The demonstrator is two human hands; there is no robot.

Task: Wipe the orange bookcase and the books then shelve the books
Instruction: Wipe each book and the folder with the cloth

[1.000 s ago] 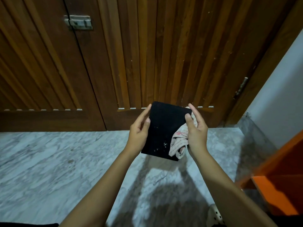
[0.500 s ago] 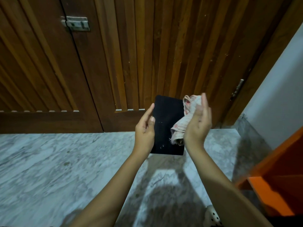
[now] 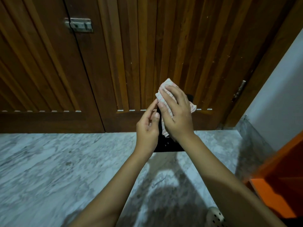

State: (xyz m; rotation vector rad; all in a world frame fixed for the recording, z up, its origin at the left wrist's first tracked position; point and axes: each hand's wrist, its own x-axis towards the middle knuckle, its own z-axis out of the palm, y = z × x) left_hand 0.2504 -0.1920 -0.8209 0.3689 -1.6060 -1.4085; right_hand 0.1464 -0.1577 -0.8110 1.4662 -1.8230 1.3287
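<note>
A black book (image 3: pixel 168 145) is held upright in front of me, mostly hidden behind both hands. My left hand (image 3: pixel 147 126) grips its left edge. My right hand (image 3: pixel 176 115) presses a pink-checked white cloth (image 3: pixel 161 92) flat against the book's cover, fingers spread over the cloth. The cloth's corners stick out above and to the right of the hand. The orange bookcase (image 3: pixel 278 185) shows at the lower right edge, only a corner and one shelf visible.
A dark slatted wooden double door (image 3: pixel 114 63) with a metal latch (image 3: pixel 78 25) fills the background. Grey-white marble floor (image 3: pixel 57 169) lies below. A white wall (image 3: pixel 282 89) stands at right. A perforated white shoe (image 3: pixel 215 217) shows at the bottom.
My right hand has swung the cloth up and over the front of the book, covering most of it. The left hand keeps its hold on the left edge.
</note>
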